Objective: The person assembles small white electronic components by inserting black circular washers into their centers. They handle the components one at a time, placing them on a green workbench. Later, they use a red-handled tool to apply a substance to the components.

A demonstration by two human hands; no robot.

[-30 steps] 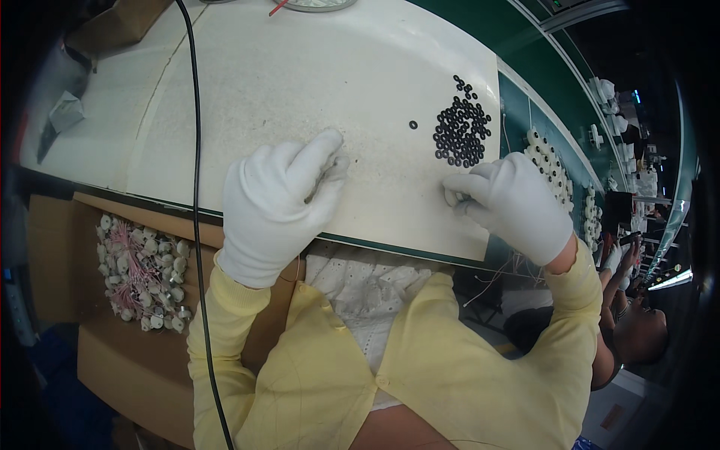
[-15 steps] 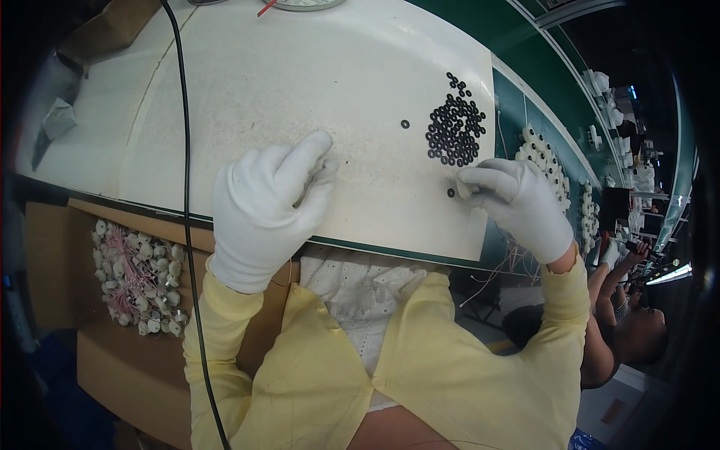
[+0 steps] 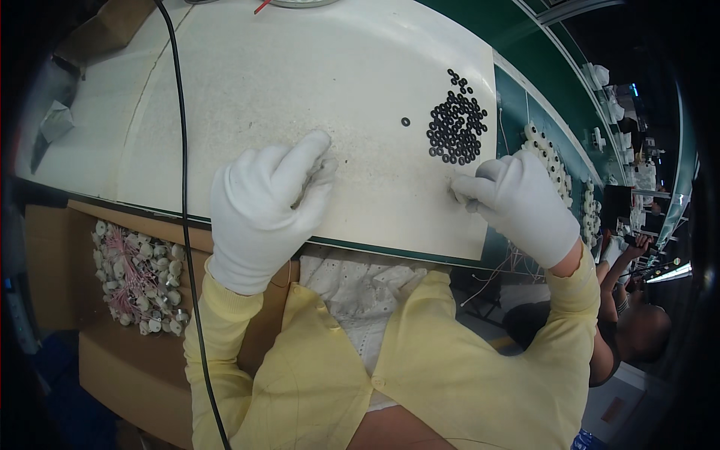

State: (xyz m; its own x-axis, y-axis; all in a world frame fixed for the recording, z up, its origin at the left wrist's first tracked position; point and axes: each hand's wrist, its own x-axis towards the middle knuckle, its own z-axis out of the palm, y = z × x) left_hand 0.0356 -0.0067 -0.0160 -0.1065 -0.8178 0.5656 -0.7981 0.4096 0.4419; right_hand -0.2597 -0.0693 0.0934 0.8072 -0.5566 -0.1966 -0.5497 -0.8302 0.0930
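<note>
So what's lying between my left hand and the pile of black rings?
In the head view, one loose black ring, nearer the pile of black rings than your left hand, plus tiny dark specks on the white tabletop.

We see a bright, evenly lit pale surface (image 3: 360, 67), with gentle gray shading between the thumb and fingers of the left hand (image 3: 259, 214). At far right, a strip lamp (image 3: 673, 273) glows white against a dim background. The wide fisheye lens bows straight edges and darkens the corners to black. We find the middle fairly sharp; the far right looks small and soft.
</note>
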